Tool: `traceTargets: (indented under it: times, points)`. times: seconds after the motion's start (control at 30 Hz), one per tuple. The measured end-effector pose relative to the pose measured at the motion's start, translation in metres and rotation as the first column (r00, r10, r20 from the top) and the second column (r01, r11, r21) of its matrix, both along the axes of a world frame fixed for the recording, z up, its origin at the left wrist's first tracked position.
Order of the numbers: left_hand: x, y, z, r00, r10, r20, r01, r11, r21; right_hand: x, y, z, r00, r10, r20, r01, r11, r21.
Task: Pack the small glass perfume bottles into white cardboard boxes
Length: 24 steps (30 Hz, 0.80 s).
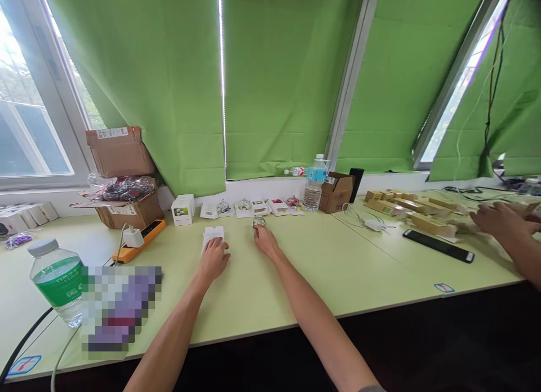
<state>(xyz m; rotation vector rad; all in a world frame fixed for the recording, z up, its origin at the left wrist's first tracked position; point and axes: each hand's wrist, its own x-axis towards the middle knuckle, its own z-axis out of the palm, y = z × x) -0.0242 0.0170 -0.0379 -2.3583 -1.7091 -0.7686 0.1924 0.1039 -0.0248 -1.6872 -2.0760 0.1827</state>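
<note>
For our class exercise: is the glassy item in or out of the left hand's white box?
Out: the right hand holds the glassy item apart from the white box.

Mostly greens, with white, brown and orange between.
Plain green across the blinds (279,82); pale yellow-green over the tabletop (253,296); white on the small box (213,233) under the left hand (215,257); greenish-clear on the glass ornament (259,219) at the right hand (266,241); orange on the power strip (153,234); brown on the cardboard boxes (131,214).
</note>
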Motion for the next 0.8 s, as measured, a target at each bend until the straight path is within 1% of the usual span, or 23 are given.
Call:
traceTargets:
  times: [0.1,0.3,0.4,0.53,0.67,0.8]
  points:
    - [-0.001,-0.001,0.002,1.0,0.023,0.007,-0.023,1.0,-0.001,-0.001,0.0,0.001,1.0,0.007,-0.005,-0.007,1.0,-0.002]
    - [0.001,-0.004,0.008,0.999,0.011,0.051,-0.01,1.0,-0.018,-0.003,-0.003,0.007,1.0,0.008,0.0,-0.008,1.0,-0.009]
    - [0.003,-0.006,0.011,0.999,0.02,0.047,-0.019,0.999,-0.031,-0.002,-0.007,0.011,1.0,0.016,0.004,-0.016,1.0,-0.009]
    - [0.003,-0.01,0.014,0.998,0.053,0.026,-0.051,0.998,-0.047,-0.001,-0.014,0.018,0.999,0.052,-0.003,-0.052,0.999,-0.014]
    - [0.003,-0.013,0.017,0.998,0.066,0.004,-0.066,0.997,-0.029,-0.005,-0.021,0.025,0.995,0.094,-0.025,-0.095,0.995,-0.016]
    - [0.004,-0.016,0.021,0.997,0.07,0.031,-0.069,0.997,-0.028,-0.009,-0.032,0.031,0.987,0.151,-0.049,-0.153,0.988,-0.033]
